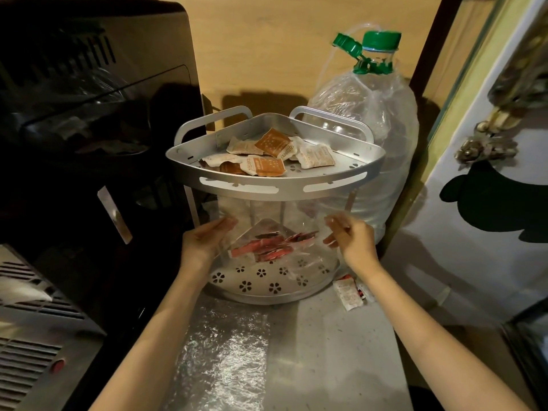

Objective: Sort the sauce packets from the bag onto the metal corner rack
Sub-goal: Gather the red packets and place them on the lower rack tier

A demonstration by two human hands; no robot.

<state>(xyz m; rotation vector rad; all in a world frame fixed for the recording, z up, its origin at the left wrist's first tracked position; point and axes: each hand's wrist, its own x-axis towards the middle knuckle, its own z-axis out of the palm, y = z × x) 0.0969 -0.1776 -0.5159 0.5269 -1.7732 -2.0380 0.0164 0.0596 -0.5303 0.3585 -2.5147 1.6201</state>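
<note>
Bag (278,232) of red packets (268,247) between left hand (204,238) and right hand (351,237) grip.

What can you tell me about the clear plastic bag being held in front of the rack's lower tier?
The clear plastic bag is thin, transparent and crinkled, held stretched between both hands in front of the lower tier of the silver metal corner rack. The left hand grips its left edge; the right hand pinches its right edge. Several red sauce packets lie bunched inside, seen through the film. Whether the bag's bottom touches the tier is unclear.
</note>
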